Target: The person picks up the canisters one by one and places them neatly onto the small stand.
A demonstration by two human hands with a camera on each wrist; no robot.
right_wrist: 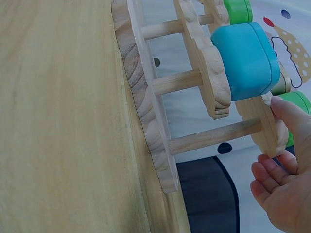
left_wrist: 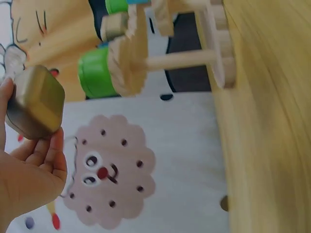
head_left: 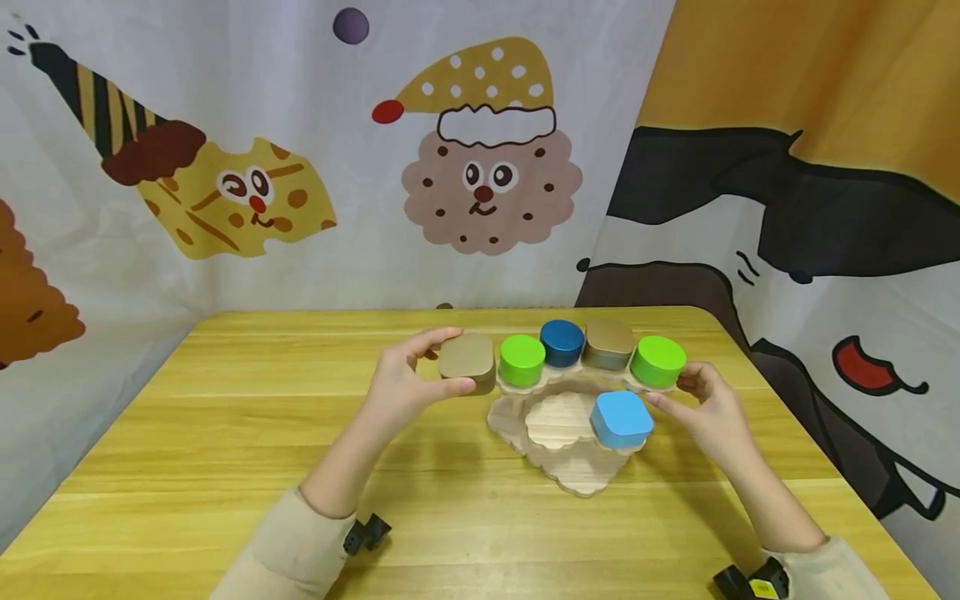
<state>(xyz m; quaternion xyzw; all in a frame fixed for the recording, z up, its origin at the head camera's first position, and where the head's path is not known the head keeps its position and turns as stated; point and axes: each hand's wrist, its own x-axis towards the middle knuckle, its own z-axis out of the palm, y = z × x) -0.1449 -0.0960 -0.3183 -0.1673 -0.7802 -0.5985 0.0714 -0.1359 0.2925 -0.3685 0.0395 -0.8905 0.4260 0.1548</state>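
Note:
My left hand (head_left: 452,360) grips a tan rounded-square tin (head_left: 467,358) between thumb and fingers, just left of the wooden tiered stand (head_left: 570,467) and level with its upper shelf. The left wrist view shows the same tin (left_wrist: 36,102) resting on my fingertips (left_wrist: 51,145). On the upper shelf stand a green tin (head_left: 522,360), a dark blue tin (head_left: 562,342), a tan tin (head_left: 608,343) and a second green tin (head_left: 657,360). A light blue tin (head_left: 622,418) sits on the lower shelf (head_left: 551,417). My right hand (head_left: 675,388) pinches the upper shelf's right end (right_wrist: 269,138).
The stand sits on a yellow wooden table (head_left: 225,433) with bare wood left of it and in front. A cartoon-printed curtain (head_left: 480,167) hangs close behind the table and along its right side. Black wrist mounts (head_left: 366,533) show at both sleeves.

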